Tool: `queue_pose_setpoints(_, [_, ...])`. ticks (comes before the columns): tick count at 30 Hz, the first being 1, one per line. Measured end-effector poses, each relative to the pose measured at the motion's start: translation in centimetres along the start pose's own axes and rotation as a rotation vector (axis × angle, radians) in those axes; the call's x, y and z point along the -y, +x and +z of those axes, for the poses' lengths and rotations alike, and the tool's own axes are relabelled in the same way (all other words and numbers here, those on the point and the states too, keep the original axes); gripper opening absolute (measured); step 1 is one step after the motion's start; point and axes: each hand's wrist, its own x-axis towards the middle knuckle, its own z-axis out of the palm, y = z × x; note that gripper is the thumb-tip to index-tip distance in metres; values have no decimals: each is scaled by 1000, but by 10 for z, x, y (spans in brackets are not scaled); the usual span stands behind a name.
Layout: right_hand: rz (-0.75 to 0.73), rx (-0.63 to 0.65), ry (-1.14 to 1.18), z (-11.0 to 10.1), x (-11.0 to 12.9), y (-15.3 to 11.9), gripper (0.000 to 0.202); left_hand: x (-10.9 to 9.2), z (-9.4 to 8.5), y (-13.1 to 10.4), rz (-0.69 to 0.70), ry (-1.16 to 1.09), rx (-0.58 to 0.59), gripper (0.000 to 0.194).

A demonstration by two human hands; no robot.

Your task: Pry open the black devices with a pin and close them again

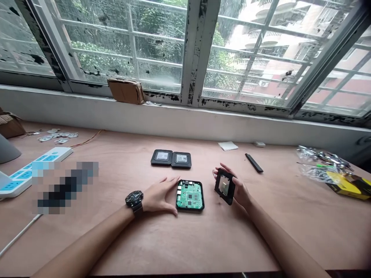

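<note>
The left hand (159, 195), spread, perhaps touches a square black plastic case (190, 210) framing a green circuit board (189, 196), mid-frame. Right of centre, the right hand (241, 190) grips a square black plastic cover (230, 189). Brown wooden table (185, 243) lies between these and below, to the lower edge; pixelation hides a dark object (68, 189) at left.
</note>
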Motion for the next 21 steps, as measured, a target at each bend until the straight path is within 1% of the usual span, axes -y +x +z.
queue_pose_setpoints(2, [-4, -8, -26, 4, 3, 1, 82, 5, -6, -5, -16, 26, -12, 119])
queue_pose_setpoints(5, [-29, 20, -71, 13, 12, 7, 84, 21, -18, -14, -28, 59, -68, 96])
queue_pose_setpoints(8, [-77, 109, -125, 32, 27, 19, 81, 35, -25, -20, -2, 94, -106, 74])
queue_pose_setpoints(10, [-105, 191, -243, 49, 38, 27, 77, 40, -25, -21, 30, 134, -106, 65])
queue_pose_setpoints(12, [-127, 284, -414, 68, 47, 35, 79, 42, -24, -21, 61, 171, -104, 59])
queue_pose_setpoints(16, [-177, 468, -670, 99, 54, 42, 96, 40, -24, -21, 59, 150, -139, 52])
queue_pose_setpoints(18, [-194, 521, -740, 108, 52, 43, 100, 39, -25, -22, 42, 117, -156, 47])
queue_pose_setpoints(21, [-190, 547, -798, 114, 47, 42, 101, 39, -25, -23, 18, 80, -179, 41])
